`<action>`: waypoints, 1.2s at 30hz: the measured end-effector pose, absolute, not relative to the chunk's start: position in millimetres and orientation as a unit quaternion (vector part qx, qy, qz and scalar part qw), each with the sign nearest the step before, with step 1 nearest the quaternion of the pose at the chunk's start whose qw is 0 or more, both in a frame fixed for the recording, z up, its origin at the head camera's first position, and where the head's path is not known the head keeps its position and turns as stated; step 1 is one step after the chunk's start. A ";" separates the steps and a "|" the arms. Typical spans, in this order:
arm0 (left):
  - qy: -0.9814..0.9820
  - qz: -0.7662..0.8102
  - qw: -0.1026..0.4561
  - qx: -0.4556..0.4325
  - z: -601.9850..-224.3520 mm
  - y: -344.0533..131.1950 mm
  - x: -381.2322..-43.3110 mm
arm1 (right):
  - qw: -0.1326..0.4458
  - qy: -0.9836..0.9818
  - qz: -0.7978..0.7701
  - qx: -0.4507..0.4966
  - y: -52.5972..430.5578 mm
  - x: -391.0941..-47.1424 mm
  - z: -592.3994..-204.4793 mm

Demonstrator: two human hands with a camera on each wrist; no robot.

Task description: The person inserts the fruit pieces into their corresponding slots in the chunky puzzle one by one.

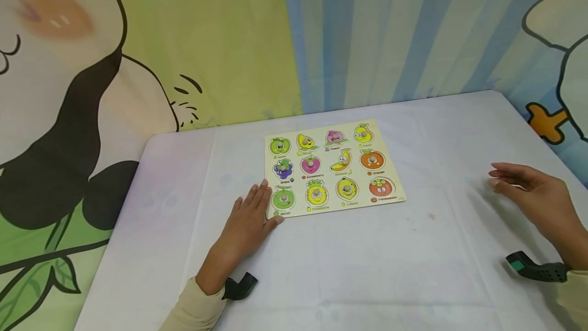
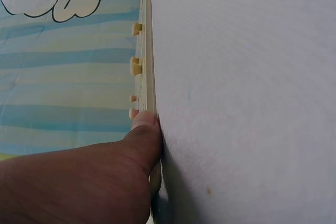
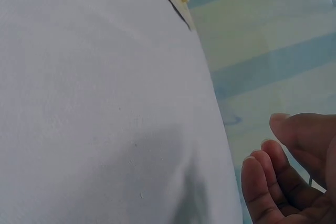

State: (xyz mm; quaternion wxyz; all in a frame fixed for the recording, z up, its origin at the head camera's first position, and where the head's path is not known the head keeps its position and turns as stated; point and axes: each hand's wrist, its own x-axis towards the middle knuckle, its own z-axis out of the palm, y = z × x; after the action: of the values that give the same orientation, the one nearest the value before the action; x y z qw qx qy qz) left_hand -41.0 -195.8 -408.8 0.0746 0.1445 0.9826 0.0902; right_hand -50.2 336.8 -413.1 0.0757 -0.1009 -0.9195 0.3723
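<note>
A wooden fruit puzzle board (image 1: 323, 170) lies flat on the table, with rows of colourful fruit pictures, among them an apple, a banana and a pineapple. Small round knobs stick up from it; side-on in the left wrist view, they line its face. My left hand (image 1: 248, 221) rests at the board's near left corner, its fingers straight along the left edge and its thumb (image 2: 144, 121) at the front edge. Off to the right, well away from the board, my right hand (image 1: 537, 195) hovers over the table, fingers loosely bent and holding nothing.
A white cloth covers the table (image 1: 390, 264). Behind it hangs a printed curtain (image 1: 206, 40) with cartoon figures and blue stripes. Dark bands (image 1: 241, 286) sit around both wrists. A few small specks mark the cloth right of the board.
</note>
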 end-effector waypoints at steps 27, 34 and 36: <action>0.983 0.092 0.082 0.136 -408.8 -196.5 -41.4 | 0.096 -0.883 0.312 -0.337 408.2 -48.0 -450.6; 0.982 0.094 0.082 0.139 -409.8 -196.5 -41.6 | 0.086 -0.887 0.313 -0.329 405.6 -50.0 -451.0; 0.983 0.094 0.081 0.138 -409.6 -196.3 -41.5 | 0.079 -0.891 0.310 -0.322 406.9 -52.0 -451.4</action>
State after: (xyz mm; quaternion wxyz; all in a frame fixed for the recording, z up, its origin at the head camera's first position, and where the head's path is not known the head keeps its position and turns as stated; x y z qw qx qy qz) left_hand -41.5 -196.3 -409.6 0.0811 0.1384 0.9825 0.0945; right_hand -52.0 406.9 -451.4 0.0792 -0.3215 -0.8913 0.3096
